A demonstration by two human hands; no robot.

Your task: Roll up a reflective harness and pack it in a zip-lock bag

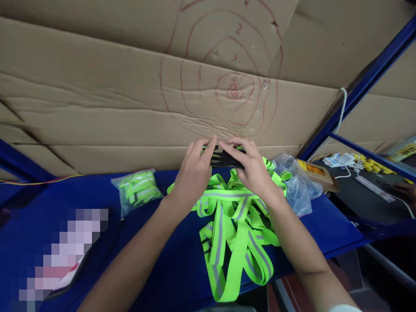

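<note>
My left hand (196, 170) and my right hand (252, 168) are raised close together above the table, fingertips nearly meeting. Between them is a black plastic side-release buckle (222, 159), its prongs showing in the gap. Each hand pinches one side of it; whether the halves are joined I cannot tell. Fluorescent green webbing straps (238, 234) with a grey reflective stripe hang and lie in loops below my hands, spilling towards the front edge. Parts of the buckle and the upper straps are hidden by my fingers.
A clear bag of folded green straps (139, 189) lies left on the blue table (175, 260). Crumpled plastic bags (297, 190) and a cardboard box (316, 173) sit right. A cardboard wall (97, 86) stands behind; a blue metal post (367, 86) rises right.
</note>
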